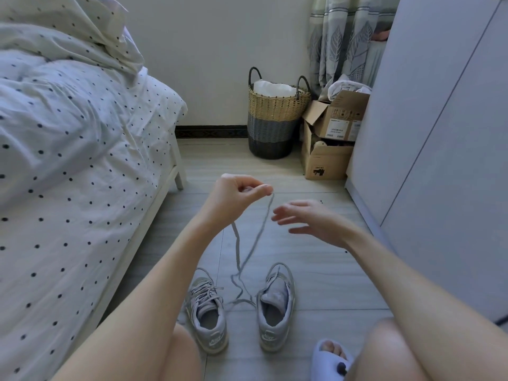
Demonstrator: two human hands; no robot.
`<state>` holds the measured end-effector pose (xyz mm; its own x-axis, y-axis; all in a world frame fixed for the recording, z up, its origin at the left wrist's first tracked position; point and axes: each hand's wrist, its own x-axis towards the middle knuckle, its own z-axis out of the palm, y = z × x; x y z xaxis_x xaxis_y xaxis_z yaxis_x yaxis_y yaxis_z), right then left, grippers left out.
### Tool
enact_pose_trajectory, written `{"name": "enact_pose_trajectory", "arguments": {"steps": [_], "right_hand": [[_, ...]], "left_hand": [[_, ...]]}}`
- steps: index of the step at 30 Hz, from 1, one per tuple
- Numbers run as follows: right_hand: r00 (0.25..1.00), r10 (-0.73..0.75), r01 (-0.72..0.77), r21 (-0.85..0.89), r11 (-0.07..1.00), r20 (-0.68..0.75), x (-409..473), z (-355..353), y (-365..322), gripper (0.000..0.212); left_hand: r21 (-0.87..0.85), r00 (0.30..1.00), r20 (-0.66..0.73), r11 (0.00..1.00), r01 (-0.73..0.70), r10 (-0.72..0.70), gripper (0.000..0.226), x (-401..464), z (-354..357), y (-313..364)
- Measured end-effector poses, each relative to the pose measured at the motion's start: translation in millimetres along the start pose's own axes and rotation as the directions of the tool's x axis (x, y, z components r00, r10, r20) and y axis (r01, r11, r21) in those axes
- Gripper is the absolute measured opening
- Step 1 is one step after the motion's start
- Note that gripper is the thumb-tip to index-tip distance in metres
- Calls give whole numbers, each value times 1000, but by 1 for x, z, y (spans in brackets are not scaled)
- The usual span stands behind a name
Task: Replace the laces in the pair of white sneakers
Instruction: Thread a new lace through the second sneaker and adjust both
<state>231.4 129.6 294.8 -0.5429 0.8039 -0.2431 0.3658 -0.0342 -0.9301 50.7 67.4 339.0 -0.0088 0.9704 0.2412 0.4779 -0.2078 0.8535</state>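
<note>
Two white sneakers stand on the floor — the left sneaker (206, 312) laced, the right sneaker (275, 306) with bare eyelets. One loose lace (248, 253) hangs in the air. Two hands show: the left hand (236, 192) and the right hand (308, 220). One woven basket (275, 116) with two handles stands by the wall. Two cardboard boxes — the upper box (339, 118) stacked on the lower box (325, 159). One slipper (331, 360), one bed (68, 160), one curtain (346, 37).
</note>
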Motion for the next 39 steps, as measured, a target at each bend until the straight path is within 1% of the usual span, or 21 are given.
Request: {"name": "enact_pose_trajectory", "arguments": {"steps": [3,6,8,9,11,12,13,14,16,18,19,21,24,26,28,30,32,34,36,39], "right_hand": [[996,-72,65,103,993,62,1,12,-13,28],[987,-110,84,200,976,119,1,17,-20,26],[985,-134,108,218,970,110,0,21,-24,26],[987,-150,134,214,968,62,1,23,-25,25],[976,-191,207,173,963,-105,3,28,-29,20],[961,-219,241,118,963,-172,3,29,-31,19],[950,-248,261,44,964,-191,3,30,-33,19],[950,-270,270,-22,963,-161,2,33,-34,17],[959,-274,269,-87,959,-64,0,38,-34,7],[960,-269,266,-59,962,-72,0,38,-33,10],[958,-264,265,-5,964,-113,0,36,-32,11],[940,-227,260,103,960,-255,0,28,-29,12],[859,-120,226,157,961,-498,2,14,-19,12],[807,-65,202,171,964,-587,3,6,-10,11],[765,-18,185,194,963,-643,3,-2,-5,13],[721,18,197,230,953,-693,4,-10,-4,17],[688,38,240,277,930,-724,4,-17,-4,18],[677,28,279,292,915,-735,2,-22,-5,19],[669,-2,330,294,897,-743,-2,-27,-9,19],[650,-32,427,330,842,-760,-12,-39,-21,16]], "left_hand": [[58,994,-87,996,-65,70,14,1,-2,-1],[86,977,-174,990,-108,121,12,1,-7,0],[98,973,-191,989,-114,131,13,0,-10,1],[96,973,-193,989,-113,129,13,0,-12,1],[84,971,-201,990,-112,127,13,-1,-13,1],[85,971,-205,990,-111,126,12,-1,-14,0],[96,970,-206,989,-113,131,11,-1,-14,0],[111,969,-205,987,-120,141,10,-1,-13,1],[142,965,-199,979,-145,172,10,-2,-14,3],[162,961,-203,975,-155,187,10,-3,-16,5],[164,961,-214,977,-140,173,9,-3,-18,4],[149,965,-238,986,-76,111,12,-2,-23,-1],[183,977,-212,983,18,22,18,-1,-30,-14],[211,984,-181,977,44,-5,18,-3,-32,-20],[211,989,-146,976,53,-22,17,-5,-33,-23],[174,991,-123,982,68,-47,18,-5,-33,-23],[74,988,-127,993,95,-85,23,-2,-33,-25],[-44,983,-117,990,137,-142,27,0,-32,-29],[-151,976,-79,970,192,-205,29,2,-28,-33],[-303,956,-38,915,266,-291,30,3,-23,-36]]}}
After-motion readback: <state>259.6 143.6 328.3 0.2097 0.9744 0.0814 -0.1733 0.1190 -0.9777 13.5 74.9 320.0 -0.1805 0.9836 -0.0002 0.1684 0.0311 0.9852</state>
